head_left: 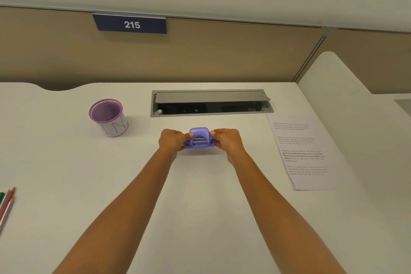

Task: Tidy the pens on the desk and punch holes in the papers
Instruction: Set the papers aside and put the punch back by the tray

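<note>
We have both hands on the purple hole punch (200, 139), which sits on the white desk (200, 207) at its middle, just in front of the open cable tray (211, 103). Our left hand (171, 140) grips its left end and our right hand (226, 140) its right end, fingers curled around the base and thumbs near the lever. The printed papers (300, 151) lie to the right, well apart from the punch. A purple mesh pen cup (108, 117) stands upright to the left, and coloured pencils (6, 204) lie at the desk's left edge. A sign (131, 24) reading 215 hangs on the partition.
</note>
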A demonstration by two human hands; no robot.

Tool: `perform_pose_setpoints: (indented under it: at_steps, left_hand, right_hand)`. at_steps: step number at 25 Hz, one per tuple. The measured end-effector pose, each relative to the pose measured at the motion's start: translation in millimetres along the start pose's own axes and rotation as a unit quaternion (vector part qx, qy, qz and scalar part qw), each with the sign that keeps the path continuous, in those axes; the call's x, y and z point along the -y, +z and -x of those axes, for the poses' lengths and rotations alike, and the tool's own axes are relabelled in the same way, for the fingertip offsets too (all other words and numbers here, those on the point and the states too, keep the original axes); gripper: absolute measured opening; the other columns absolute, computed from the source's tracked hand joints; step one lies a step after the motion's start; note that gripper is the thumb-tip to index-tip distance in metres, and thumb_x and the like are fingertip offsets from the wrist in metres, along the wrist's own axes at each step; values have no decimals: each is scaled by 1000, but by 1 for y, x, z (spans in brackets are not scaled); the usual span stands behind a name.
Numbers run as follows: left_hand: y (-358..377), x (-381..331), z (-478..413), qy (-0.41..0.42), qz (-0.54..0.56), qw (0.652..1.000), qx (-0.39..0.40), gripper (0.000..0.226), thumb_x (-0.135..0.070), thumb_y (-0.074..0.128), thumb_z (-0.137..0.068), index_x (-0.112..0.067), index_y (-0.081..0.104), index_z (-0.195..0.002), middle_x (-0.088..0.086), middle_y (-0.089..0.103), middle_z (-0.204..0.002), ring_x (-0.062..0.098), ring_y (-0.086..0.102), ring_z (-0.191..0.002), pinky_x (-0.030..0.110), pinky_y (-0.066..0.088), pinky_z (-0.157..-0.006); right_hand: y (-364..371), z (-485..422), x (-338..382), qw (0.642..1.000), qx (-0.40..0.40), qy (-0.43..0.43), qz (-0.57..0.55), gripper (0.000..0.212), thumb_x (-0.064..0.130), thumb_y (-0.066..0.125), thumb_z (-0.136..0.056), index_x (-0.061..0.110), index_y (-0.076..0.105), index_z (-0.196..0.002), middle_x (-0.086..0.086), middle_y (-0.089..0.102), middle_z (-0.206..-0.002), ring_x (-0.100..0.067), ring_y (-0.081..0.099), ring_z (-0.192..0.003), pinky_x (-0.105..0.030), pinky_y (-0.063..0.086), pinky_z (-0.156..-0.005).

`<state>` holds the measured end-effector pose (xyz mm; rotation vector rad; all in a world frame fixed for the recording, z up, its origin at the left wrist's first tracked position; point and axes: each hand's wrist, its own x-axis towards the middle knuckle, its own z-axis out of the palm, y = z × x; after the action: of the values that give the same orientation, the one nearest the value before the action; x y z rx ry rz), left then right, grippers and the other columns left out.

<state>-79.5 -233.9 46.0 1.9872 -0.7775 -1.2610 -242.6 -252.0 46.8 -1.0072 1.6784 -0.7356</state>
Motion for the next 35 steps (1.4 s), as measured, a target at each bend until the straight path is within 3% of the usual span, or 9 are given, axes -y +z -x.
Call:
perform_pose_setpoints:
  at_steps: [3,7,11,14,20,23,26,29,35]
  left_hand:
    - [24,-7,-33,1,-31,999,-19,53,-36,72,-81,1,64,-117,19,66,-118,31,64,-99,39,52,-96]
    - [37,-25,-43,38,-38,997,-47,52,-33,74,-81,-3,62,-122,16,65,-123,32,62,-108,36,48,-94]
    - [54,-33,-63,72,-57,994,-62,46,-33,73,-81,-3,67,-115,16,69,-113,28,63,-95,29,43,-78]
    - [61,-35,-71,97,-76,989,-83,43,-34,72,-81,-4,69,-112,16,72,-107,18,57,-79,26,42,-74]
    - [64,-36,-78,120,-148,976,-101,41,-37,73,-80,-5,71,-106,14,73,-98,17,55,-72,25,41,-70]
    - [58,-39,-72,137,-172,971,-92,44,-37,71,-81,-4,69,-110,15,72,-104,19,59,-77,26,44,-73]
    - [34,-21,-48,172,-129,973,-81,44,-33,70,-84,-11,64,-122,11,68,-119,25,65,-102,33,48,-90]
    - [1,33,-5,185,-139,970,-72,29,-31,72,-82,-19,71,-109,2,73,-109,18,68,-93,28,49,-85]
    - [-29,127,78,214,-226,946,-90,15,-27,71,-84,-22,75,-97,-7,71,-100,17,58,-100,23,40,-82]
  right_hand:
    - [7,-38,-2,998,-46,4,35,11,21,64,-91,12,68,-87,-16,70,-107,-21,60,-84,-30,49,-78]
    - [7,-56,3,997,-68,-13,43,27,22,62,-92,3,68,-112,-15,69,-111,-24,62,-90,-31,51,-85]
    - [7,-86,4,993,-98,-28,56,27,22,61,-93,1,69,-109,-18,70,-107,-24,62,-86,-29,50,-79]
    - [8,-98,5,988,-122,-49,78,26,22,60,-94,0,69,-105,-19,70,-103,-19,58,-78,-27,48,-75]
    - [11,-103,2,982,-142,-77,103,27,21,59,-94,1,69,-109,-18,71,-105,-22,62,-83,-25,48,-78]
    - [9,-94,5,982,-147,-82,88,28,19,59,-95,2,67,-115,-17,70,-112,-27,66,-96,-29,51,-86]
    - [8,-70,1,972,-155,-155,83,27,15,62,-93,5,67,-117,-13,70,-114,-22,65,-98,-24,50,-88]
    - [16,-34,-18,962,-85,-229,124,21,16,67,-89,9,71,-108,-7,71,-104,-13,62,-87,-9,44,-77]
    - [35,38,-66,937,102,-258,212,14,14,68,-86,11,76,-97,-6,72,-97,-19,67,-89,-30,53,-85]
